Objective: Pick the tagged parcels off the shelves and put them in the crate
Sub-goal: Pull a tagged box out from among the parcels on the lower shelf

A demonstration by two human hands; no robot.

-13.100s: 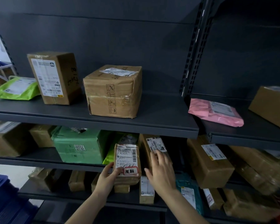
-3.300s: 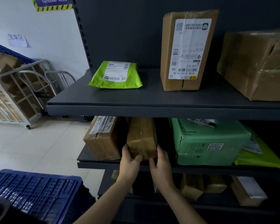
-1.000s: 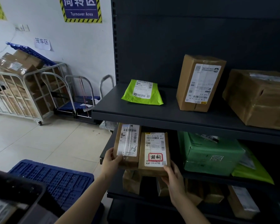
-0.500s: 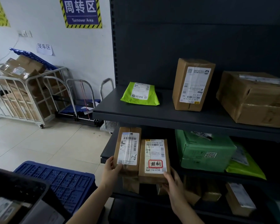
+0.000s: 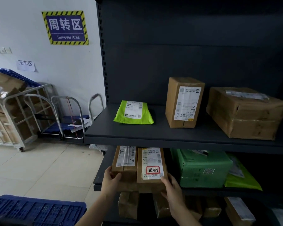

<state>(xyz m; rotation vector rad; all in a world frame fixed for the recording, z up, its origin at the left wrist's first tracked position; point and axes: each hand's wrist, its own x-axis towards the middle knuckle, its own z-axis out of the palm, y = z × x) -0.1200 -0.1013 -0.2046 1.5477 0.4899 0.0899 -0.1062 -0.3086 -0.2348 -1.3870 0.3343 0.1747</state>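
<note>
Tagged parcel [image 5: 151, 167] at the middle shelf [image 5: 98, 181] front edge, right grip [image 5: 172, 186] pinching its lower corner; left grip [image 5: 112, 180] holds the untagged box [image 5: 125, 163] (touching it). Risk: corner hold slips, parcel drops.

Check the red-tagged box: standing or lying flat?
Standing on end: the red-tagged box shows its label face upright, with the right hand holding its lower corner.
</note>
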